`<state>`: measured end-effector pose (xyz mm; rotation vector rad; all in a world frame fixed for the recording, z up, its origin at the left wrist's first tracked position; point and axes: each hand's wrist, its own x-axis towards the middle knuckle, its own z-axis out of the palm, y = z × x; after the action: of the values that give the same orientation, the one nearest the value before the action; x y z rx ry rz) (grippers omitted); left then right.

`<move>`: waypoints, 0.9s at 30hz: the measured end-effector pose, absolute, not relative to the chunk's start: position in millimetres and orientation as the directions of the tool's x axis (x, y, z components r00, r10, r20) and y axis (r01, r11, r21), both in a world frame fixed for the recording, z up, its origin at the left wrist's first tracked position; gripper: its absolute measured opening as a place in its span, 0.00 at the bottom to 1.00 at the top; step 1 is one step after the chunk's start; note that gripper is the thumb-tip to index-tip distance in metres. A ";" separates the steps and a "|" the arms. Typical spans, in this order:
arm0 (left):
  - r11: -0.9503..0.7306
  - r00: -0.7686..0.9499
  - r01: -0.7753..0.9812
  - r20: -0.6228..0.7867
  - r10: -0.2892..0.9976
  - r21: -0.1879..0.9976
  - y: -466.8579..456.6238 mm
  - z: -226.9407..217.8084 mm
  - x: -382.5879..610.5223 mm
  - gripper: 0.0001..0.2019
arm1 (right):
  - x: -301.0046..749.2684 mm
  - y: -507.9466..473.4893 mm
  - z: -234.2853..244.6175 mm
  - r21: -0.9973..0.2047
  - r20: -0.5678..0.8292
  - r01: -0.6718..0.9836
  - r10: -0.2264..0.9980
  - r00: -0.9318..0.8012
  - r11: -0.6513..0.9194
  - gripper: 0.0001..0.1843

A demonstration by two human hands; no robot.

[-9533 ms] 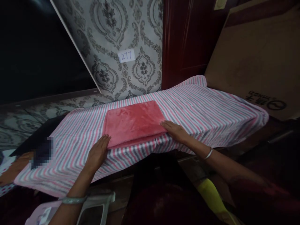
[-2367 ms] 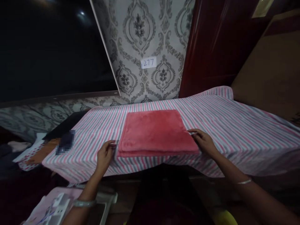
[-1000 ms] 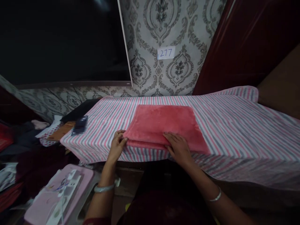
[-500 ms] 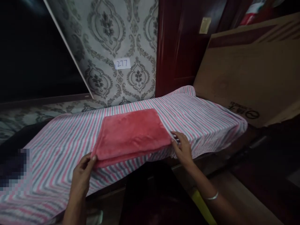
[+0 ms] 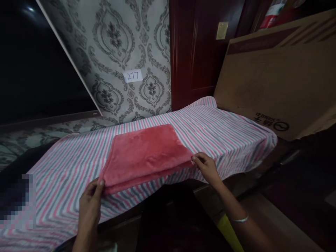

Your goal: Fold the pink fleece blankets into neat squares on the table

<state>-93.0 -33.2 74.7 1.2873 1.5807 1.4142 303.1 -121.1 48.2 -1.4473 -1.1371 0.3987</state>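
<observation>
A folded pink plush cloth [image 5: 144, 150] lies on a striped cover [image 5: 223, 133] of pink, grey and white. My left hand [image 5: 90, 201] pinches its near left corner between thumb and fingers. At the near right corner, my right hand [image 5: 207, 168] is closed on the cloth's edge, thumb against fingertips. Between the two hands the near edge shows two layers, one above the other. A band circles my right wrist. The cloth's underside is hidden.
A dark screen [image 5: 44, 66] stands at the back left. A large cardboard sheet or box [image 5: 278, 77] leans at the right, beside a dark red door [image 5: 196, 52]. A paper label [image 5: 133, 75] reading 277 is on the patterned wall. Something yellow [image 5: 228, 232] hangs below my right forearm.
My right hand's fingers have closed onto the near right corner. The left corner has come slightly nearer and leftward with my left hand. The view has shifted a little.
</observation>
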 end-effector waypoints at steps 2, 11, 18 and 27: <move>-0.037 -0.296 0.242 0.111 0.949 0.969 -33.5 72.6 -93.6 0.26 | 306.2 -120.8 46.2 -0.927 0.288 0.344 0.874 0.392 0.152 0.23; -0.118 -0.389 0.167 0.176 0.905 0.979 -29.3 67.7 -83.1 0.27 | 294.5 -122.2 44.5 -0.982 0.163 0.153 0.917 0.364 0.114 0.31; -0.185 -0.282 0.245 0.253 0.925 0.952 -34.6 64.4 -85.2 0.21 | 306.3 -121.9 19.1 -0.927 0.201 0.370 0.906 0.372 0.054 0.24; -0.200 -0.273 0.204 0.252 0.928 0.958 -31.9 66.9 -86.7 0.24 | 307.1 -116.1 23.8 -0.808 0.397 0.582 0.812 0.427 0.089 0.30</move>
<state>-86.7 -31.9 66.9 1.3587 1.4493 1.5259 307.1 -116.1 23.8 -1.5965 -1.2555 0.2656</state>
